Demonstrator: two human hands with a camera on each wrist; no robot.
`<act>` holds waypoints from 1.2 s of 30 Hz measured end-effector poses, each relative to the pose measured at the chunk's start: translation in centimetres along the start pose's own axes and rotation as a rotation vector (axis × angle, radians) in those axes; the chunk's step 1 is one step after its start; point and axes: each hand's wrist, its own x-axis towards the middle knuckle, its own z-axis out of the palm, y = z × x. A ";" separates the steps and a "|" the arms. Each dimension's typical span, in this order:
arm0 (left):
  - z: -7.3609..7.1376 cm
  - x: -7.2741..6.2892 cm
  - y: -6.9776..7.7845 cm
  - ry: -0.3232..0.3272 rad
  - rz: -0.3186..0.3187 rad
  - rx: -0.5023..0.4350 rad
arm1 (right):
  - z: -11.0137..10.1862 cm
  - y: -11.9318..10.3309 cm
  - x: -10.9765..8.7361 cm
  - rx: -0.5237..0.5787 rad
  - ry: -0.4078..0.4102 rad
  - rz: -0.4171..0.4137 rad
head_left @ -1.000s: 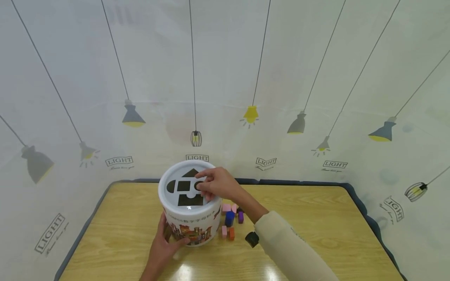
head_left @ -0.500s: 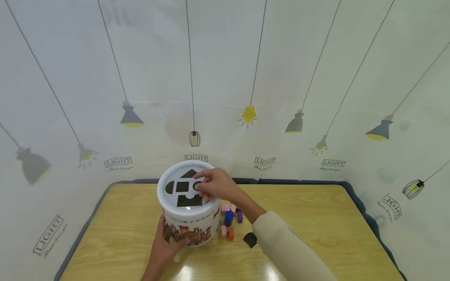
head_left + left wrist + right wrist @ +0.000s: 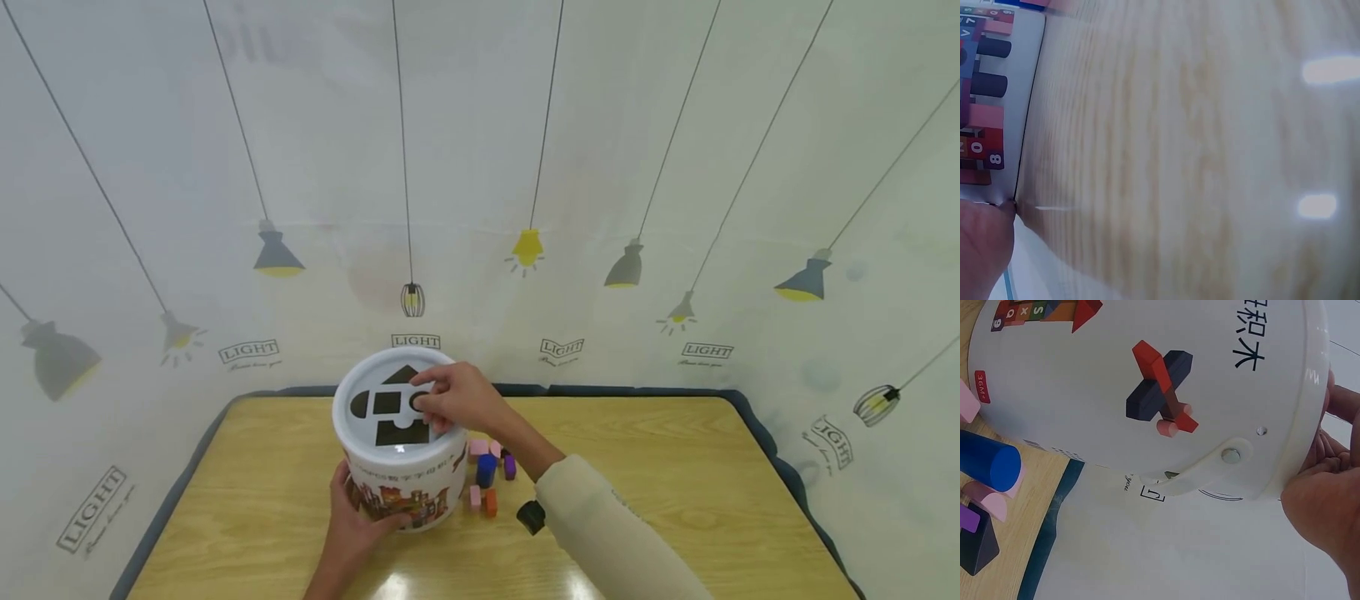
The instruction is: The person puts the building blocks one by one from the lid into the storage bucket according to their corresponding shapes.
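Observation:
A white printed bucket (image 3: 405, 500) stands on the table, its lid (image 3: 367, 427) cut with dark shaped holes. My left hand (image 3: 351, 518) grips the bucket's lower side, thumb across the front. The left wrist view catches part of that hand (image 3: 984, 247) against the printed wall. Over the right part of the lid is my right hand (image 3: 467, 398), thumb and fingers bent close to the round hole (image 3: 417, 402). From the right wrist, the hand (image 3: 1325, 494) appears at the lid's rim. Whatever its fingertips may hold is hidden.
Right of the bucket lie a blue cylinder (image 3: 486, 471), a purple block (image 3: 510, 467), an orange block (image 3: 491, 502) and several pink blocks (image 3: 478, 451). A dark triangular block (image 3: 979, 542) lies among them. A small black object (image 3: 531, 517) is beside the right sleeve.
The head view shifts slightly, moving the scene a little left in the picture. Both hands and the bucket otherwise keep nearly the same places.

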 end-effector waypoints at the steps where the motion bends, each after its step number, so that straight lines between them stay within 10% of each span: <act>1: 0.0 0.0 0.0 -0.007 -0.003 0.003 | 0.0 -0.1 0.0 -0.004 0.001 -0.001; 21: -0.1 0.2 -0.1 -0.047 0.020 -0.009 | -1.1 0.8 -0.4 0.316 0.034 0.057; 36: -0.4 0.0 -0.3 -0.044 0.006 0.019 | -2.0 2.2 -1.6 0.345 0.094 0.050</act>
